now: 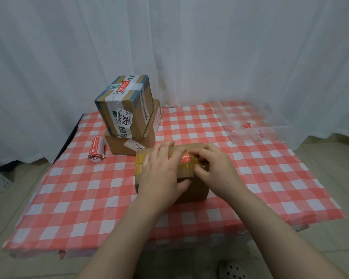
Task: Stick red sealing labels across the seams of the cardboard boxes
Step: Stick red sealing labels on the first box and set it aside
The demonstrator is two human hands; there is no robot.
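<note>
While both hands press on it, the red label [184, 158] lies along the tape on top of a brown box [191, 192] in the middle of the table [109, 198]. The left hand [161, 170] lies flat on the box top, with straight fingers [165, 150] and the thumb against the near side. The right hand [216, 168] is bent a little; its fingertips [197, 153] push down on the label and grip nothing. Behind and to the left, two more boxes are stacked. The top box [127, 109] sits a bit crooked on the low box [129, 144] and has a second label [123, 86] on its tape. A roll [97, 147] of labels lies just left of the stack. A clear tray [260, 121] with small red bits sits at the far right. A white curtain [169, 47] hangs behind.
</note>
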